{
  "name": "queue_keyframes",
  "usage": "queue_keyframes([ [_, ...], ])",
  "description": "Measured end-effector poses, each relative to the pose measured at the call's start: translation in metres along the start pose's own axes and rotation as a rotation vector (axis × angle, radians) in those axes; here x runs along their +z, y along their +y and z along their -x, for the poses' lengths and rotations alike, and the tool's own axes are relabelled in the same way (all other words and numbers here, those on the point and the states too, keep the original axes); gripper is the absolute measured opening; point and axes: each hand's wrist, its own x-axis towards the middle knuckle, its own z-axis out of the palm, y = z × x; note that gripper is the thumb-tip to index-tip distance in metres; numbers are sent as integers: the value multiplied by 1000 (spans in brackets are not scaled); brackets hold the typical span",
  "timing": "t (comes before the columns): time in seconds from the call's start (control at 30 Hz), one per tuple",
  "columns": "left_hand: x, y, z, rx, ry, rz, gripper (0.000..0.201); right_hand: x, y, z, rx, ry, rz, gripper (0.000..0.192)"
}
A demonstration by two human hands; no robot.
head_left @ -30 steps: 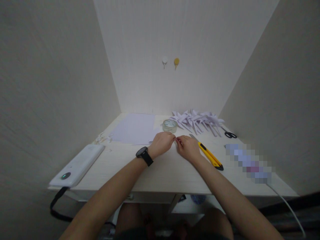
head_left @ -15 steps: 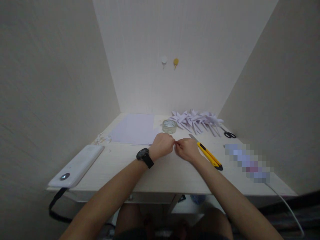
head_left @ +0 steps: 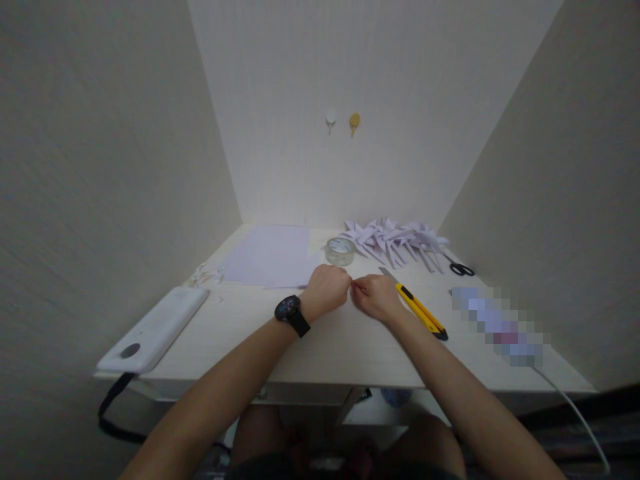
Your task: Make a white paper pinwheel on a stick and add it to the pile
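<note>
Both hands meet mid-desk, fingertips touching over sth tiny. Left hand (head_left: 327, 291) curled into a loose fist, thumb + index pinched; right hand (head_left: 375, 298) same, pinch facing the left. Item between them too small to ID, prob. a bit of tape or a paper scrap. It sits right at the pinch point, just above the desk (head_left: 340, 347), in front of the tape roll (head_left: 340, 251).

Progress (judgement): pile of folded paper pieces (head_left: 395, 241) at rear right looks like finished output, many done. Stack of flat paper sheets (head_left: 270, 263) rear left is untouched stock, so plenty left. Current piece: mid-step, not yet set down.

Around: yellow utility knife (head_left: 417, 311) just beside right wrist, blade out, not held. Black scissors (head_left: 460, 269) far right, near the pile. Paper offcuts (head_left: 206, 275) at left edge. White device (head_left: 155, 328) w/ cable front left. Watch (head_left: 291, 314) on left wrist.

Vs 1 s ago: hands barely shifted, the pinch stays closed in the same spot. Knife, tape, scissors unmoved. Small camera drift only.
</note>
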Motion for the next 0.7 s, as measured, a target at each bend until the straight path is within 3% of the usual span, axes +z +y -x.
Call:
queue_keyframes([
  [0.17, 0, 1, 0, 31, -7, 13, 24, -4, -1, 2, -30, 0, 31, 31],
  [0.5, -5, 4, -1, -96, -51, 63, 33, -4, -1, 1, -35, -8, 32, 34],
  [0.7, -9, -19, -1, -204, -21, 44, 32, -8, 13, 2, 73, -24, 46, 32],
])
